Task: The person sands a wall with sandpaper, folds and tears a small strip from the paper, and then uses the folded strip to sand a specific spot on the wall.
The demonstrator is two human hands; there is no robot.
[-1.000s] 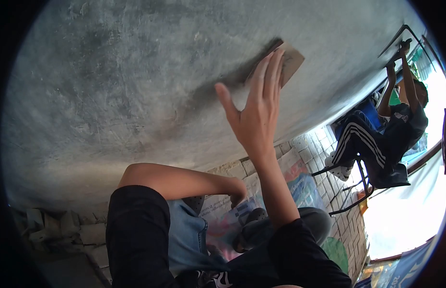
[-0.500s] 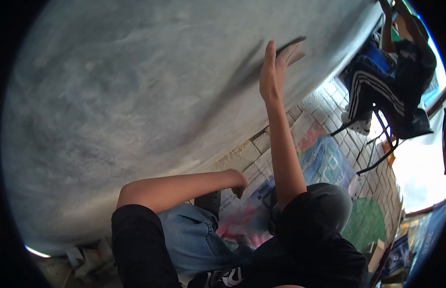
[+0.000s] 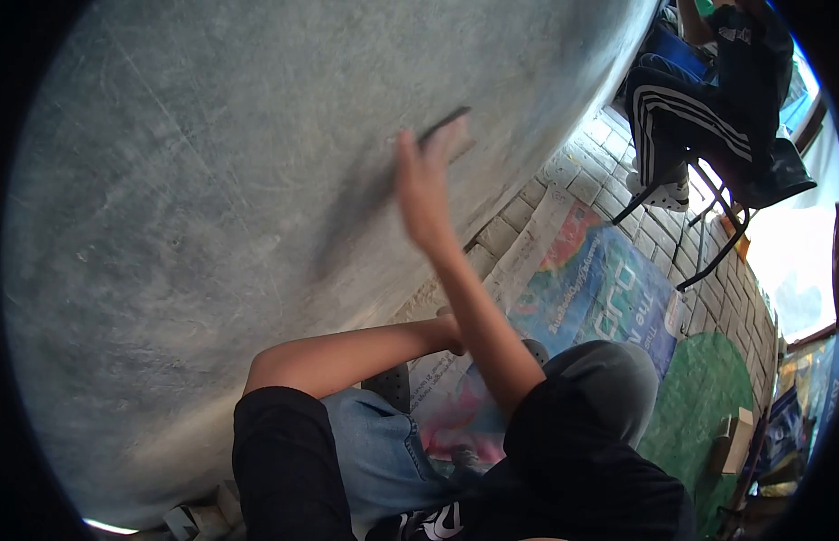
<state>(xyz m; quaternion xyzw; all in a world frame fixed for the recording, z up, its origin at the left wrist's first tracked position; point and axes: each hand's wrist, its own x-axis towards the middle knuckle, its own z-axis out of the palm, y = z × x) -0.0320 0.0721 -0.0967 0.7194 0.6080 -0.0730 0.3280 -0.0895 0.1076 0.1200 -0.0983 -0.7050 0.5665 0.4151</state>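
Note:
My right hand [image 3: 426,194] is blurred by motion against a large grey, scuffed surface [image 3: 212,171]. Under its fingers is a thin flat piece with a dark edge [image 3: 451,118], pressed to that surface; its kind cannot be made out. The thumb points up, apart from the fingers. My left hand [image 3: 451,330] hangs in front of my knees, partly behind my right forearm. Its fingers are mostly hidden, and I see nothing in it.
A printed banner [image 3: 573,279] lies on the paving bricks [image 3: 519,215] below the surface. On the right, another person [image 3: 699,117] sits on a black-legged chair [image 3: 722,257]. A green round mat [image 3: 699,397] carries a small cardboard box [image 3: 733,442].
My right hand has swept left and slightly down along the grey surface with the flat piece. My left hand stays near my knees. The view has shifted a little.

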